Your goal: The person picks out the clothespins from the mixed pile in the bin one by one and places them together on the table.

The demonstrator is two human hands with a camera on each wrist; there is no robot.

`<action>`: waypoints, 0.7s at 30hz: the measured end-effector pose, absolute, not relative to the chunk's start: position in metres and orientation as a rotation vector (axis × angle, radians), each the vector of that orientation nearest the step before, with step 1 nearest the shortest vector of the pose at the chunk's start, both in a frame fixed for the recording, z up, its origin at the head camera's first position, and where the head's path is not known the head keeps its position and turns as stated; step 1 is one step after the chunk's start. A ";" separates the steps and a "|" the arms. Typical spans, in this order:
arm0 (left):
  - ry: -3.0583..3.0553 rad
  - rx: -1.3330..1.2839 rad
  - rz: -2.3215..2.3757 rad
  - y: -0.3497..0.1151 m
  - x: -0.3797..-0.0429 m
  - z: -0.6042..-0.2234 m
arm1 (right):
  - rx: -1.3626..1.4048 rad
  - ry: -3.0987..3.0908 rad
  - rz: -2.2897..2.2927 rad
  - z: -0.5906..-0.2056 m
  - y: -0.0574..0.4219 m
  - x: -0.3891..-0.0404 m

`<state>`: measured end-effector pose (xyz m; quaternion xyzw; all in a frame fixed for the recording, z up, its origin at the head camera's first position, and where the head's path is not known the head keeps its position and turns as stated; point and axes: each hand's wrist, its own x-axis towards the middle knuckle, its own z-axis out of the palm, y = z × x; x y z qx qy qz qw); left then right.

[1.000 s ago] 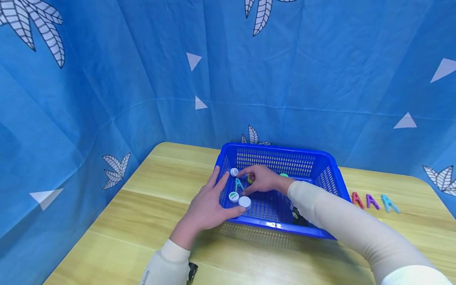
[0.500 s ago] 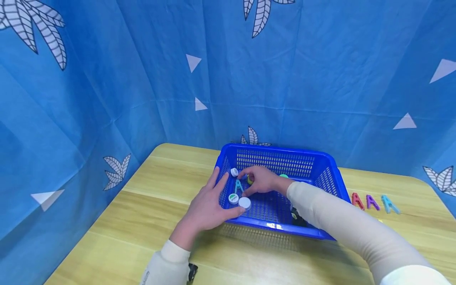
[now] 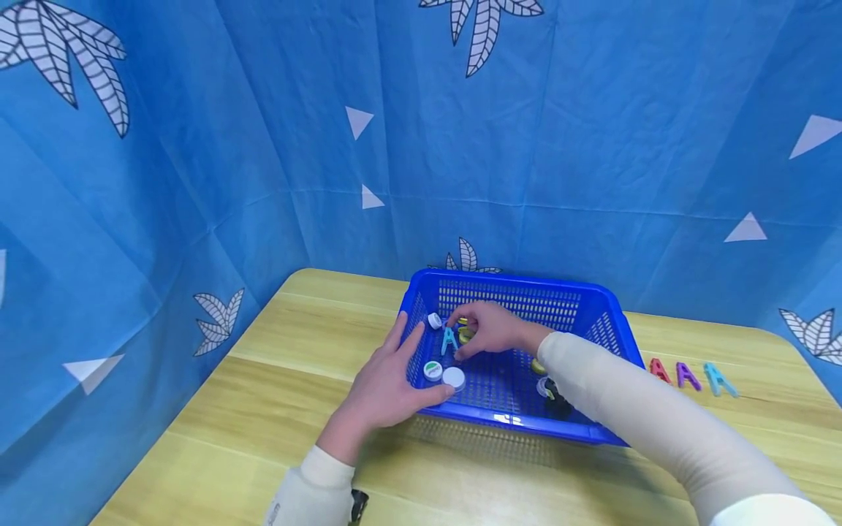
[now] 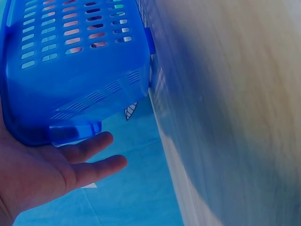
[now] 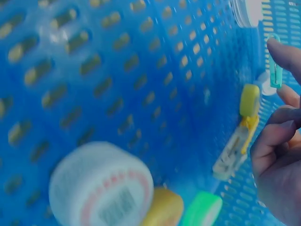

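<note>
A blue plastic basket (image 3: 513, 420) with slotted walls stands on the table. My right hand (image 3: 492, 327) reaches inside it and pinches a light blue clothespin (image 3: 449, 340) between thumb and finger. The right wrist view shows this clothespin (image 5: 276, 70) near the basket's far side. With fingers spread along the left rim, my left hand (image 3: 387, 383) touches the basket, thumb over the front rim. Near it lie a white cap (image 3: 454, 378), a white cap with a green mark (image 3: 433, 371) and a small white cap (image 3: 435, 321).
A large white cap (image 5: 101, 188), an orange cap (image 5: 164, 208), a green cap (image 5: 202, 210) and a yellow clip (image 5: 237, 146) lie in the basket. On the table (image 3: 263, 380) to its right are red (image 3: 660, 371), purple and light blue clothespins. A blue curtain (image 3: 447, 146) hangs behind.
The right hand has moved slightly to the right, and the light blue clothespin has shifted with it, away from the left wall. The left hand has stayed on the basket.
</note>
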<state>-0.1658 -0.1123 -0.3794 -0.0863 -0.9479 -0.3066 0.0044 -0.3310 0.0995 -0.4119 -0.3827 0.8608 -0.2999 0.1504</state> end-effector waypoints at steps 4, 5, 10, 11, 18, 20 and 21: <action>-2.970 -0.265 -0.963 -0.111 -0.166 -0.380 | -1.098 2.453 -0.927 -0.404 0.106 -0.330; -2.971 -0.263 -0.957 -0.111 -0.166 -0.380 | -1.090 2.455 -0.935 -0.401 0.108 -0.329; -2.973 -0.269 -0.952 -0.110 -0.166 -0.378 | -1.003 2.487 -0.956 -0.390 0.116 -0.326; -2.973 -0.271 -0.952 -0.110 -0.166 -0.378 | -0.989 2.491 -0.961 -0.388 0.118 -0.326; -2.972 -0.258 -0.971 -0.110 -0.166 -0.381 | -0.921 2.522 -0.992 -0.379 0.130 -0.323; -2.971 -0.255 -0.967 -0.110 -0.166 -0.381 | -0.896 2.537 -0.992 -0.375 0.134 -0.322; -2.972 -0.253 -0.963 -0.110 -0.166 -0.381 | -0.888 2.544 -0.993 -0.374 0.136 -0.321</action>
